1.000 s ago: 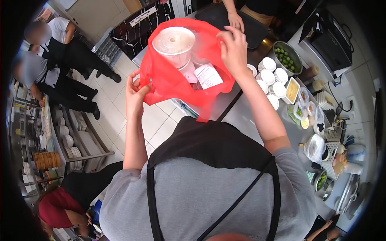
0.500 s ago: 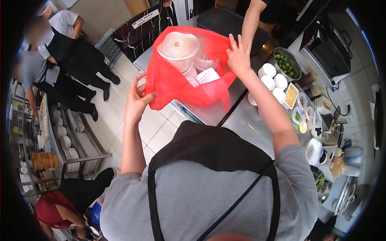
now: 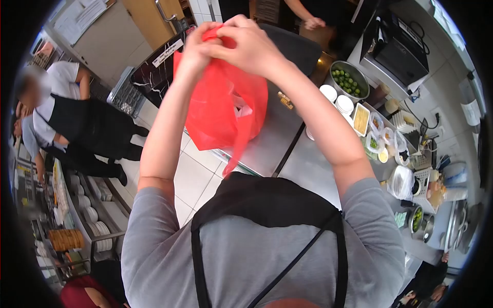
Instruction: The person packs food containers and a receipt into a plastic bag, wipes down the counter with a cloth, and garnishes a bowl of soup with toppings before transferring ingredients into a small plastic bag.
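Grip of left hand (image 3: 197, 50) and right hand (image 3: 250, 45): both clenched on gathered top of red bag (image 3: 226, 108). Bag body is below the grip, at bench (image 3: 280, 128) edge; metal bowl (image 3: 367, 88) is right of the grip.

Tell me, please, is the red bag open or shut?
The red bag is partly shut: left hand and right hand gather its top, but a gap shows white paper.

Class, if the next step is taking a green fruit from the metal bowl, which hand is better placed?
Probably the right hand: the metal bowl is on its side; the left hand must cross over. Both grip the red bag.
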Available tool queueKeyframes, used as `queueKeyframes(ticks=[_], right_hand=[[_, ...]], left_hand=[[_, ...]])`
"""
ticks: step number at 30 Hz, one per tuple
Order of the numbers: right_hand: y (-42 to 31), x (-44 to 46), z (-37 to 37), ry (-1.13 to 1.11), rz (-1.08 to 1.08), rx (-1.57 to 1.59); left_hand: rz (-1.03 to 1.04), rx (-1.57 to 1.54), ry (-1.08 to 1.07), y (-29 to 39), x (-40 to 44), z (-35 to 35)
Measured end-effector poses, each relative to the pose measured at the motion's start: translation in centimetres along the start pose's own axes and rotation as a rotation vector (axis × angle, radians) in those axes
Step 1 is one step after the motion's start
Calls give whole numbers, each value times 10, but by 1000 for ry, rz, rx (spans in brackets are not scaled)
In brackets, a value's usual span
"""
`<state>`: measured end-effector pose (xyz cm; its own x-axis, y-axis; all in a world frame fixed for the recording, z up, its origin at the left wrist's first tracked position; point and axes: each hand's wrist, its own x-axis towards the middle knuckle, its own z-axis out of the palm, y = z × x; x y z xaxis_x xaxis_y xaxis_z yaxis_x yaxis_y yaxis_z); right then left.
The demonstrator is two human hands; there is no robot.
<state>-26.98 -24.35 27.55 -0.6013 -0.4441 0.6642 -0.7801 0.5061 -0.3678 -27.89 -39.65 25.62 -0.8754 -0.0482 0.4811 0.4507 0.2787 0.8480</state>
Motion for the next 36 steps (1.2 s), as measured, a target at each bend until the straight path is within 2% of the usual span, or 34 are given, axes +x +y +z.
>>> queueKeyframes(ticks=[1,3,4,5,6,7,8,11,12,15,16,17,18,19,21,24,28,31,36], right_hand=[[11,-9,-9,106,-50,120],[25,-39,-46,258,-57,178],[30,-60,-61,294,1,170],[36,-88,-71,282,171,206],[59,-120,-73,249,192,186],[61,-155,-73,250,376,284],[83,-204,-63,239,503,96],[97,-325,-45,183,806,-52],[89,-356,-42,208,828,-128],[59,-426,-38,74,1011,-381],[51,-437,-32,82,1017,-386],[42,-445,-27,97,1026,-525],[38,-450,-23,111,1036,-663],[38,-452,-19,116,1048,-664],[39,-462,-7,119,980,-820],[46,-461,-6,157,1031,-790],[42,-453,-10,153,1087,-759],[42,-447,-9,161,1083,-780],[40,-443,-10,176,1079,-783]], left_hand=[[-190,-280,-79,1,8,-7],[-189,-431,16,25,11,-9],[-148,-400,2,33,14,-11],[-89,-371,-9,41,24,-16],[-45,-382,-22,45,36,-20],[-85,-375,-22,46,48,-23],[-128,-367,-23,45,62,-25],[-144,-312,-90,44,102,-23],[-118,-273,-74,44,117,-19],[-90,-157,-143,43,176,-11],[-54,-130,-141,36,203,-7],[-33,-94,-134,47,214,1],[44,-28,-115,47,233,7],[116,-13,-102,44,254,13],[145,9,-62,45,287,22],[172,-58,15,34,332,35],[156,-182,-51,8,362,69],[304,-206,-47,-21,373,101],[194,193,22,-109,394,161]])
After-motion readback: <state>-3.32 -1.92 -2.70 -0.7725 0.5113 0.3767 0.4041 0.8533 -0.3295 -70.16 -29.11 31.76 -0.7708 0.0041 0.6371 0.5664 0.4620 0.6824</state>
